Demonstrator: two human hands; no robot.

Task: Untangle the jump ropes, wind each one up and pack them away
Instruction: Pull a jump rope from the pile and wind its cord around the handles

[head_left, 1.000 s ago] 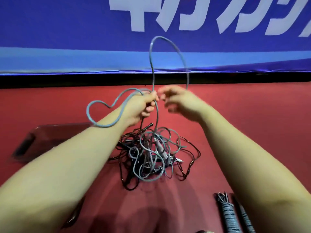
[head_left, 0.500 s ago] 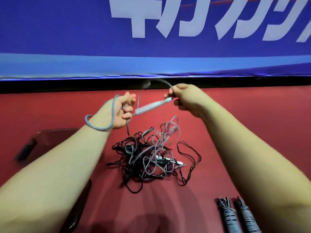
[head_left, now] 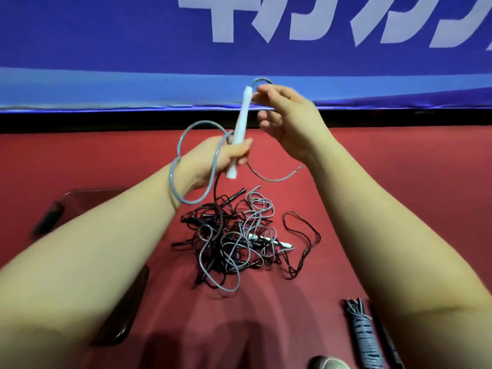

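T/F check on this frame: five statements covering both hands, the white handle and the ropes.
1. The left hand grips the white handle. True.
2. The handle lies flat. False: it is held nearly upright above the tangled pile.
3. The right hand rests on the pile. False: it is up in the air, pinching the grey-blue rope near the handle's top.
4. Wound rope bundles lie at lower right. True.
5. The pile holds only black rope. False: grey and black ropes are mixed.
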